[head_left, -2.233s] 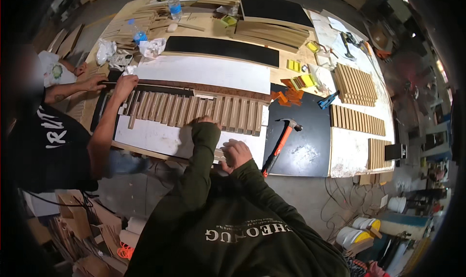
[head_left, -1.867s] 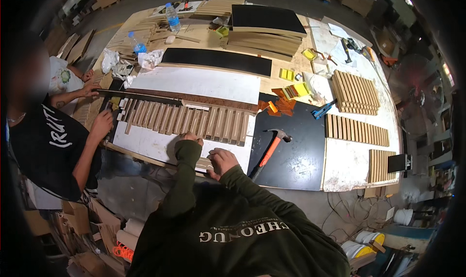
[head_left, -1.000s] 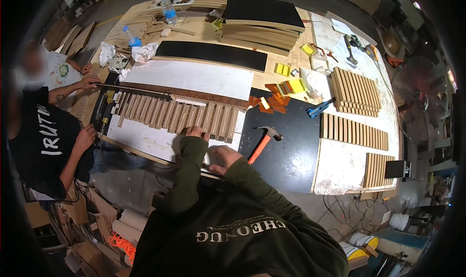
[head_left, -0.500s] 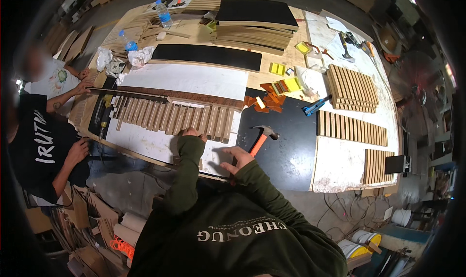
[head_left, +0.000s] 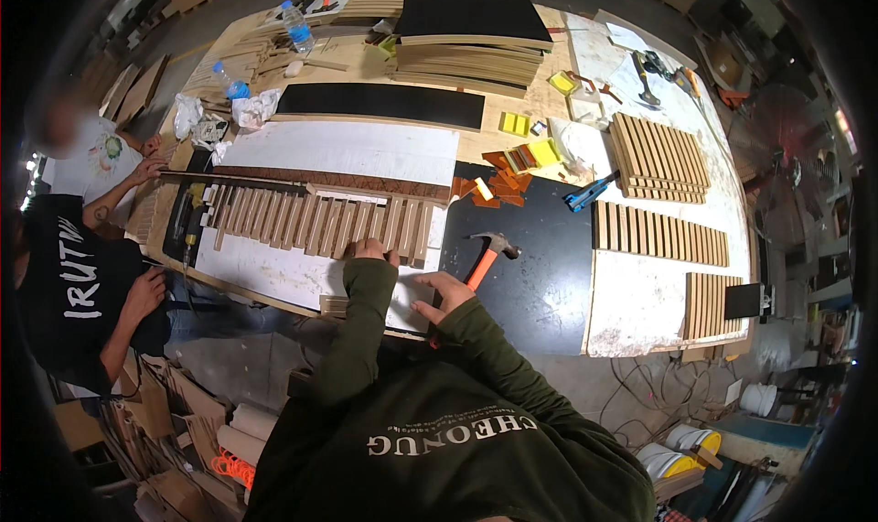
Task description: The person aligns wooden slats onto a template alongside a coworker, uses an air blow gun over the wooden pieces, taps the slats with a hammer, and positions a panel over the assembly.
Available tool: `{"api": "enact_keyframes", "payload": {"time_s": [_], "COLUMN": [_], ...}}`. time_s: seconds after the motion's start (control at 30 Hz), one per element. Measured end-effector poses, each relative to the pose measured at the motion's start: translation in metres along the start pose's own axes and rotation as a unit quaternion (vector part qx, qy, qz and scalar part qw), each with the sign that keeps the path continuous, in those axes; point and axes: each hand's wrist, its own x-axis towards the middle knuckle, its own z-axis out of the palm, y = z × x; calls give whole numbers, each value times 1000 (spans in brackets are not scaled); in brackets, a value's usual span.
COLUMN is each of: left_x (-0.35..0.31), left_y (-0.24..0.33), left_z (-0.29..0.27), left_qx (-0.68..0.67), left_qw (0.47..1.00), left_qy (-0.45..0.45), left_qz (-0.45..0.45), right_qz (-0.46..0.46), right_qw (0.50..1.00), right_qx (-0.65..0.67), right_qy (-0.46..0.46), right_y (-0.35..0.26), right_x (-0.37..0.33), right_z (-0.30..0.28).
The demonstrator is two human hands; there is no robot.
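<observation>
A row of light wooden slats (head_left: 274, 218) lies side by side on the white board, with uneven lower ends. My left hand (head_left: 370, 248) is at the near ends of the slats toward the right of the row, its fingers bent and closed on one slat; the sleeve hides part of the grip. My right hand (head_left: 444, 296) is held a little to the right, over the white board's edge, fingers apart and holding nothing. Beyond it a claw hammer (head_left: 485, 264) with an orange handle rests on the black panel (head_left: 540, 279). Short wooden pieces (head_left: 333, 305) lie by the near edge, beside my left sleeve.
Slatted panels (head_left: 658, 156) are stacked at the right. A blue tool (head_left: 590, 193), orange plates (head_left: 508, 188) and a yellow box (head_left: 532, 156) lie mid-table. Black-topped boards (head_left: 476, 19) are piled at the back. At the left a co-worker's hand (head_left: 144, 293) is near the table.
My left hand has shifted slightly right and away from me along the slat ends. The short pieces by the near edge show more now. My right hand stays nearly in place.
</observation>
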Motion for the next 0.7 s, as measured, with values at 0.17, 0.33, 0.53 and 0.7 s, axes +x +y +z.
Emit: {"api": "enact_keyframes", "payload": {"time_s": [0.17,0.33,0.53,0.7], "left_x": [10,12,4,-7], "left_y": [-6,-5,-6,-4], "left_z": [10,14,7,-6], "left_qx": [35,41,63,41], "left_qw": [999,998,995,995], "left_qy": [-21,-28,-63,-72], "left_qz": [-22,-28,-41,-61], "right_qz": [15,12,16,23], "right_qw": [1000,1000,1000,999], "right_qx": [0,4,-3,-14], "right_qy": [0,3,19,19], "right_y": [2,6,10,11], "right_x": [-3,-4,-4,-2], "right_z": [0,-1,-5,-8]}}
